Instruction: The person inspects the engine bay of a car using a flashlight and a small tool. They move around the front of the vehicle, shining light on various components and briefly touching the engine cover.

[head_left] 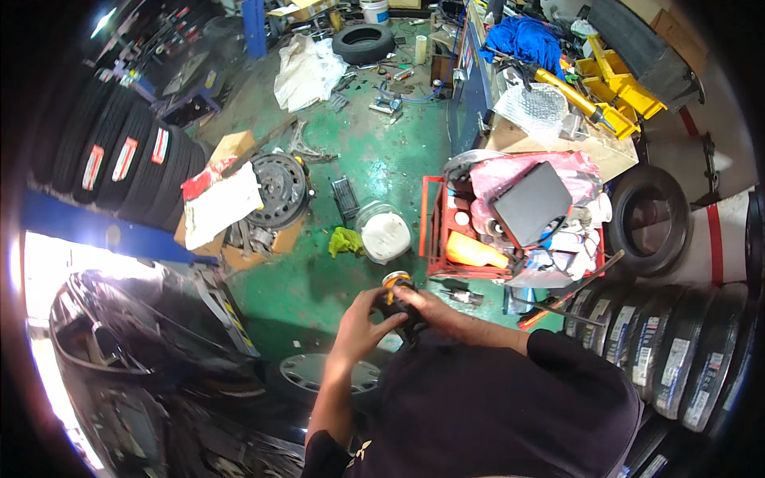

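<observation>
Both hands meet in front of my chest around a small dark part with an orange-and-silver round top (394, 280). My left hand (362, 319) cups it from the left with fingers curled on its side. From the right, my right hand (418, 304) grips the same part across the top. The underside of the part is hidden by my fingers. I wear a black short-sleeved shirt (494, 398). Below my hands the green floor (319, 279) shows.
A red crate (434, 239) full of clutter stands just right of my hands. A white bucket (385, 233), a yellow-green rag (345, 240) and a steel wheel rim (279, 190) on cardboard lie ahead. A black car (143, 350) is at my left; tyres line the right (669, 350) and left (119, 159).
</observation>
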Demonstrator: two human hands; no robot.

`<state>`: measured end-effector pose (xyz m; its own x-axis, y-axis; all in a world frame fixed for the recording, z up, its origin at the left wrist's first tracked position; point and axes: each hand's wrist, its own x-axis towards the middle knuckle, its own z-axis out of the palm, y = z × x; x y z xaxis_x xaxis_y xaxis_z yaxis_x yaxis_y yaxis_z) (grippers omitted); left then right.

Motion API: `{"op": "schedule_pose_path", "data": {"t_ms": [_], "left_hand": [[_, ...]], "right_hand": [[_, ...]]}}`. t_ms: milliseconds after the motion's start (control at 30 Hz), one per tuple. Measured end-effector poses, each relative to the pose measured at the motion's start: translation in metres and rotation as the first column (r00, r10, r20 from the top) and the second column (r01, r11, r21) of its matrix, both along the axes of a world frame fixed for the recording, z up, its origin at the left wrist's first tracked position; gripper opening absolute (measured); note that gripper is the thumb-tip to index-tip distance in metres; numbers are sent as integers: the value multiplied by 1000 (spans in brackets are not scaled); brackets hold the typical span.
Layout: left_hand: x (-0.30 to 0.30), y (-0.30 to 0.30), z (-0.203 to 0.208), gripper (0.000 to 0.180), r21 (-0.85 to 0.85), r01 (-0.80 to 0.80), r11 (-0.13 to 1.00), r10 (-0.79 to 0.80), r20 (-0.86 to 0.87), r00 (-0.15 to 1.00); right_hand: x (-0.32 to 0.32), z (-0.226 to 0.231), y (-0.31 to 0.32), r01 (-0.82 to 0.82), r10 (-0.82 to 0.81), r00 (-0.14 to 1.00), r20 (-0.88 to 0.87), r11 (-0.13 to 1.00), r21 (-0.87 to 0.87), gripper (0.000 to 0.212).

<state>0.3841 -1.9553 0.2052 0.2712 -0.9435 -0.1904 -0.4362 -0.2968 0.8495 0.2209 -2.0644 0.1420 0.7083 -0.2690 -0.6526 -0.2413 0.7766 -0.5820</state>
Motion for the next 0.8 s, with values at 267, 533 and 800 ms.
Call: {"op": "schedule_pose_path", "data": {"t_ms": [267, 533, 800], "left_hand": [[201, -103, -53, 49, 97, 13, 995, 2, -160, 987], [344, -195, -51, 38, 139, -197, 971, 226, -235, 946], [393, -415, -81, 56, -15, 328, 944, -328, 0, 945]], "right_hand": [[135, -22, -104, 156, -156, 988, -8, 986, 54, 60], [236, -28, -202, 318, -318, 948, 5, 948, 27, 53], [313, -50, -350, 535, -537, 840, 78, 844, 50, 52]]}}
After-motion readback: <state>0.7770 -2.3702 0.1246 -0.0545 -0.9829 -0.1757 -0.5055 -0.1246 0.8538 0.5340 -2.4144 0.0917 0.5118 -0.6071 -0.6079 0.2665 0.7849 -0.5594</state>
